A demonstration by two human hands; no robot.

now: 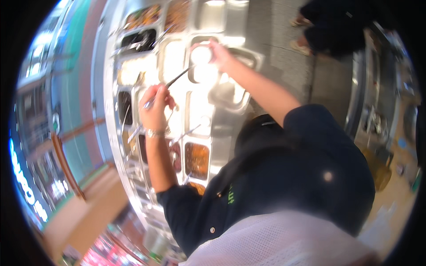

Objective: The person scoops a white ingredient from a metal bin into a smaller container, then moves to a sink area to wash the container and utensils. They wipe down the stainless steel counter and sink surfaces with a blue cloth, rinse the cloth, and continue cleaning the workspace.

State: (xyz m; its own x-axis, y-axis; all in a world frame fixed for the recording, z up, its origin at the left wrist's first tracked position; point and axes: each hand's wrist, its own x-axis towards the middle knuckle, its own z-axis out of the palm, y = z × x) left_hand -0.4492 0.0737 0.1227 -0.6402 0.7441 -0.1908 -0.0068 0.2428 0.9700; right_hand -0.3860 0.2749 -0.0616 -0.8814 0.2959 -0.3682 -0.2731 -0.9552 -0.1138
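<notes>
My left hand (155,101), with a metal bracelet or watch at its wrist, grips a long-handled serving utensil (179,77). The utensil's dark shaft slants up towards a round white cup or bowl (201,55). That vessel is in my right hand (215,56), whose fingers wrap its far side. Below it lies a metal food pan (199,77), washed out by glare. Whether the utensil's tip touches the vessel or its contents cannot be made out. Beneath my left hand are bright pans with overexposed contents.
A metal counter (229,129) carries several food pans, including orange food (197,159), dark food (138,40) and mixed food (143,16). Utensil handles jut from some pans. A person in dark clothes (332,33) stands at the upper right. A ledge (96,196) lies beyond the counter.
</notes>
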